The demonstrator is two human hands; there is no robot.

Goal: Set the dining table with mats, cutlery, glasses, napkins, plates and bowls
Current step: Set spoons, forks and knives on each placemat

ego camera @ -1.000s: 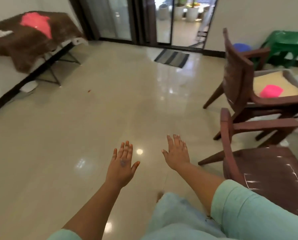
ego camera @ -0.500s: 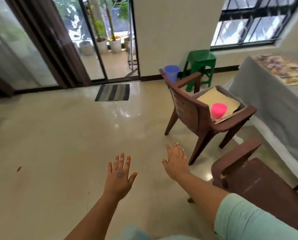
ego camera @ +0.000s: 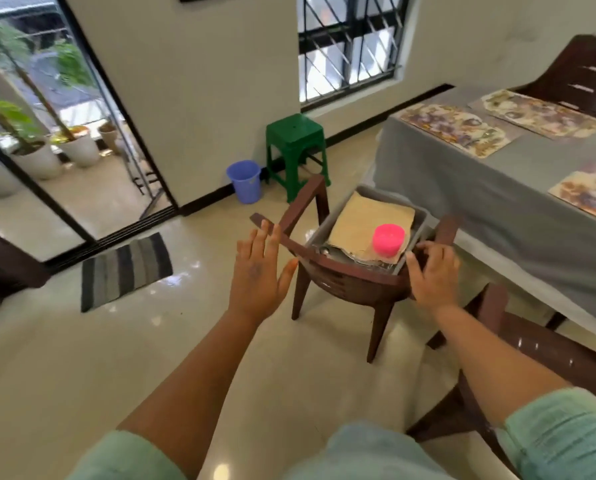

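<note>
On no mat [ego camera: 459, 130], pink cup [ego camera: 388, 240] or hands can writing be read.

Chair [ego camera: 345, 285] was dark brown, tray [ego camera: 418, 237] on it grey, holding a tan mat [ego camera: 369, 223] and pink cup [ego camera: 388, 240]. Tablecloth [ego camera: 463, 188] grey-blue; placemats [ego camera: 456, 129] floral, purple/yellow. Far stool [ego camera: 295, 133] green, bucket [ego camera: 244, 181] lavender-blue. Left doormat [ego camera: 127, 270] grey/black striped. Sleeves [ego camera: 563, 434] mint green.

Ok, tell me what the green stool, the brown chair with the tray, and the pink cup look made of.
Green stool: likely moulded plastic, uniform glossy colour.
Brown chair: probably plastic too, with moulded slats and a sheen.
Pink cup: apparently plastic, opaque and bright.
</note>
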